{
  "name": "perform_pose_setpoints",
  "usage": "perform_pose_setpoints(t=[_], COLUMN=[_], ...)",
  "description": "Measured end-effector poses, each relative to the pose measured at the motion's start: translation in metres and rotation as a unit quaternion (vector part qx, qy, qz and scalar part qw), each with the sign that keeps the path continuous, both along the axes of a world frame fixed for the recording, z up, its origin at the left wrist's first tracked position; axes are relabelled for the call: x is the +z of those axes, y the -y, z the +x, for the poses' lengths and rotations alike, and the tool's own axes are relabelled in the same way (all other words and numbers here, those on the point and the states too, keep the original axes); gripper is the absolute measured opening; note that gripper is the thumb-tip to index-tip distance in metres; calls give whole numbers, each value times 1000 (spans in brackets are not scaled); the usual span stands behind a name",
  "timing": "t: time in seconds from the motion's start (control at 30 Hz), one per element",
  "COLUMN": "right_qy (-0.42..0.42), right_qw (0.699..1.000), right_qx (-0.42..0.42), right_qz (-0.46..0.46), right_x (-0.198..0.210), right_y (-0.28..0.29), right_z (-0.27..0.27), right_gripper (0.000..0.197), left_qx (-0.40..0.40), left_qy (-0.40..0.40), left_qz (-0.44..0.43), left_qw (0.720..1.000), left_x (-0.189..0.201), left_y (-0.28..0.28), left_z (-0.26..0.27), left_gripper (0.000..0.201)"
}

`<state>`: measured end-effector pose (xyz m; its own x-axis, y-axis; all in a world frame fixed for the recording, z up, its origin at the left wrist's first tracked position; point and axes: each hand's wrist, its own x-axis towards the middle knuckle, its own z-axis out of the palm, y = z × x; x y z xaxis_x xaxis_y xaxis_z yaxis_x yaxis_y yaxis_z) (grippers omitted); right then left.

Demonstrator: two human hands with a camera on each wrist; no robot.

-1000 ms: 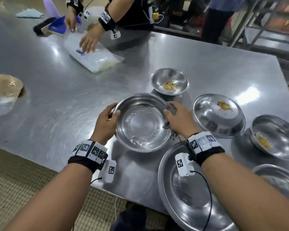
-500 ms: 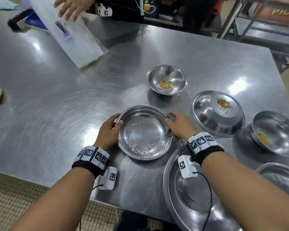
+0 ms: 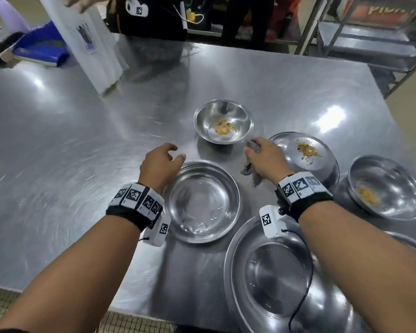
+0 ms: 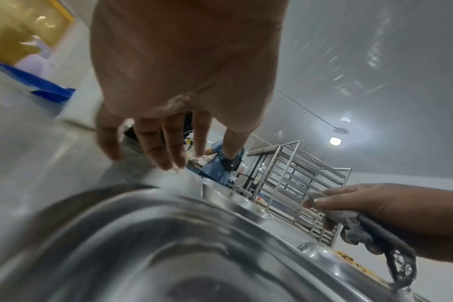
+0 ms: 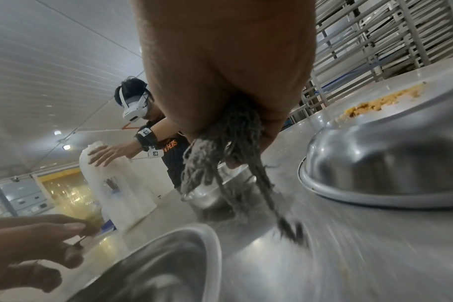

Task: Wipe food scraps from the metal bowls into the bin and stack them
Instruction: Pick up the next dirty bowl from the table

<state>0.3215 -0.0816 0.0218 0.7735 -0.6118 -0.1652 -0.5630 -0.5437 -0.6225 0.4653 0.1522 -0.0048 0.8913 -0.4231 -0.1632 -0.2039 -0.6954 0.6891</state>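
A clean metal bowl (image 3: 202, 203) sits on the steel table (image 3: 82, 140) between my hands. My left hand (image 3: 163, 162) hovers just beyond its left rim, fingers loosely curled, holding nothing; the left wrist view shows the left hand (image 4: 168, 147) empty above the bowl (image 4: 168, 255). My right hand (image 3: 262, 157) grips a grey cloth (image 3: 250, 169), seen hanging as the cloth (image 5: 220, 163) in the right wrist view. A small bowl (image 3: 223, 121) with yellow scraps stands just ahead. A wide bowl (image 3: 305, 155) with scraps lies right of my right hand.
Another bowl with scraps (image 3: 387, 188) sits at the far right, and a large empty bowl (image 3: 274, 280) lies under my right forearm. Across the table another person (image 5: 142, 122) holds a white bag (image 3: 91, 44). A blue book (image 3: 39, 49) and brush (image 3: 0, 51) lie far left.
Both hands have let go of the clean bowl, which now rests on the table. They have moved forward, the right one carrying the cloth towards the scrap bowls.
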Motion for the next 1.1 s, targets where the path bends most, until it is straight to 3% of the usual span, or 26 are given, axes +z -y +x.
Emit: perform_pose_setpoints(t=[0.2,0.4,0.43,0.5,0.57,0.63,0.73,0.87,1.1], right_qy=[26,13,8,-3,-3,5,24,39,101], right_qw=[1000,999,999,999,999,998,997,997,992], right_qx=[-8,-41,-43,-41,-39,-40,-43,-51,-68], right_qz=[-2,0,5,20,36,45,54,53,41], right_x=[-2,-32,-39,-53,-63,-68,-69,-55,3], right_y=[49,90,94,100,103,103,102,99,76], right_z=[30,67,72,78,82,83,80,71,37], right_gripper=[34,32,31,31,26,22,24,23,30], left_qx=[0,81,94,94,88,91,101,49,-16], left_qy=[-27,-128,-141,-169,-182,-195,-202,-212,-165], left_qz=[1,-24,-38,-61,-81,-112,-138,-157,-173], left_qw=[1000,988,985,979,976,970,964,963,971], left_x=[5,-30,-40,-61,-65,-72,-43,-17,23], left_y=[64,114,120,128,133,134,134,128,99], left_z=[24,61,68,82,83,86,68,53,31], left_gripper=[53,100,100,79,43,26,24,38,43])
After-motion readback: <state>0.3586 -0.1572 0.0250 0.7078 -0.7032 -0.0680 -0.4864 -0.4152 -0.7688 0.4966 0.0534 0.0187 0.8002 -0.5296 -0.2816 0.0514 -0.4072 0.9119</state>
